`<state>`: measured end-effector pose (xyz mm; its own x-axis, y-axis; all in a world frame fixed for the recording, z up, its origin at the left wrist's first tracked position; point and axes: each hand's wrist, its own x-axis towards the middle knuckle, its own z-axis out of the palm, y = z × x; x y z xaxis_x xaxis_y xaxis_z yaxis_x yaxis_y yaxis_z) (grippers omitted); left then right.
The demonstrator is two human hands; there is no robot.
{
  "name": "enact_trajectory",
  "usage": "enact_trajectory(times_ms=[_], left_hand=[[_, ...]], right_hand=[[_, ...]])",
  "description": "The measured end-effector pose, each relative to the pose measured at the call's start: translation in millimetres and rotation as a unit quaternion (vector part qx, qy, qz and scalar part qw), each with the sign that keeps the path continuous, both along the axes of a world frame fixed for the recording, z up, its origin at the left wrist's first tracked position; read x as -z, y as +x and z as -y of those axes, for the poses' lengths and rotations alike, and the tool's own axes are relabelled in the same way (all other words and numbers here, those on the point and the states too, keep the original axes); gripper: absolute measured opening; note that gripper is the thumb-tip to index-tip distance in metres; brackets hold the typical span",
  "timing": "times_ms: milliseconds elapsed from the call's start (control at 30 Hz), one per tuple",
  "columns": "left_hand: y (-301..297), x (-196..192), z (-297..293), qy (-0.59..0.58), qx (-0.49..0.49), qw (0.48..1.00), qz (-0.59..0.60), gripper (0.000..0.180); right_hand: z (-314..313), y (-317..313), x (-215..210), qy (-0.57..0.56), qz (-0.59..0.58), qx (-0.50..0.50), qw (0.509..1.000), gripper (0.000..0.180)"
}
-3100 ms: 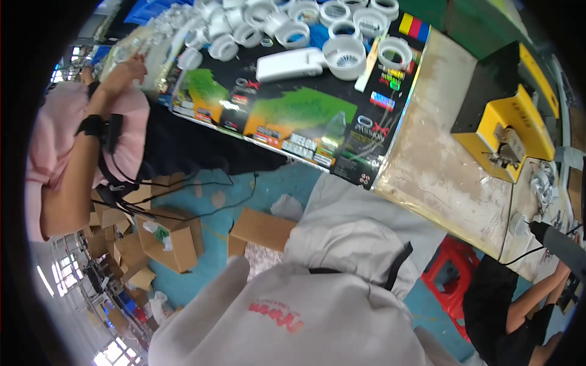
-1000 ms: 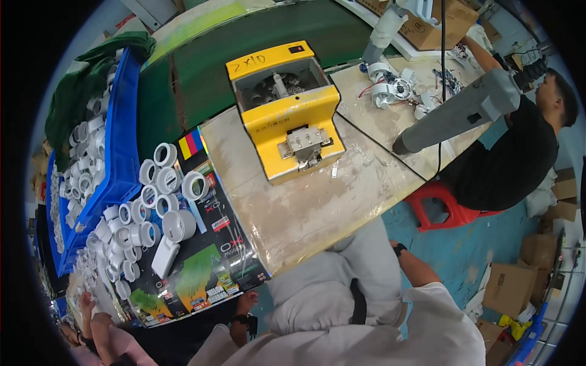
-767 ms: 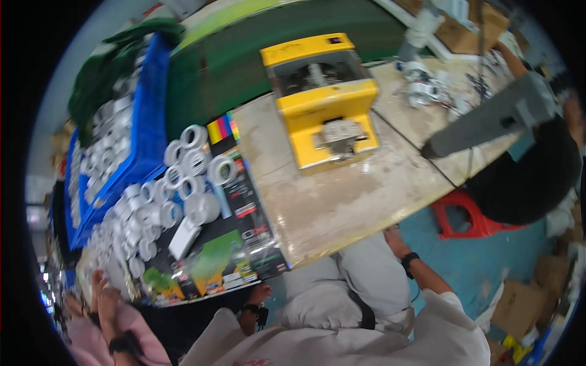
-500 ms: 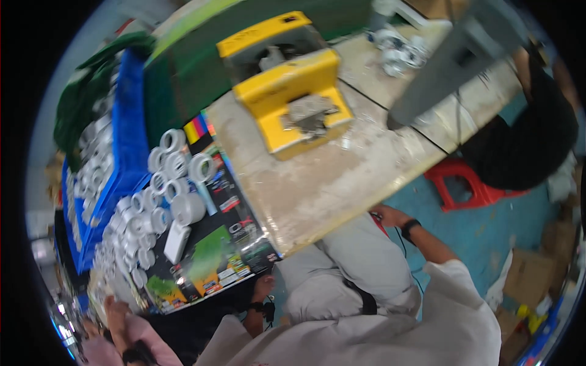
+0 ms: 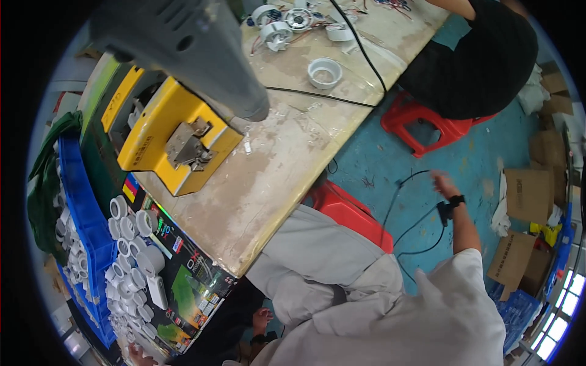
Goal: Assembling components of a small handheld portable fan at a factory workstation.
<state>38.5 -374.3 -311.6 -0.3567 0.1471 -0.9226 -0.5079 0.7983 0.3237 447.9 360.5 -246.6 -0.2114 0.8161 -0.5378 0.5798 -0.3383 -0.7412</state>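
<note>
- My right hand (image 5: 441,182) is reaching out over the blue floor (image 5: 390,152), well clear of the table (image 5: 287,152); it is blurred, the fingers seeming spread wide and gripping nothing.
- A black cable (image 5: 410,213) is lying on the floor just beside and below that hand, the nearest thing to it.
- My left hand (image 5: 261,320) is hanging low by my lap near the table's dark edge, fingers loosely curled; I cannot tell whether it is holding anything.
- A red stool (image 5: 348,210) is standing under me.
</note>
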Motion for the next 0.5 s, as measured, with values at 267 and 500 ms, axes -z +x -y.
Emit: enact_trajectory(times_ms=[267,500], left_hand=[[-17.6,14.6,-13.3,0.041,-0.097,0.992,0.073,0.013],[-10.5,-15.2,-61.6,0.128,-0.108,0.98,-0.108,0.012]], right_hand=[[-7.5,179.5,-25.9,0.114,0.492,0.013,0.863,0.03],[32.4,135.8,-64.4,-0.082,0.618,0.017,0.781,0.023]])
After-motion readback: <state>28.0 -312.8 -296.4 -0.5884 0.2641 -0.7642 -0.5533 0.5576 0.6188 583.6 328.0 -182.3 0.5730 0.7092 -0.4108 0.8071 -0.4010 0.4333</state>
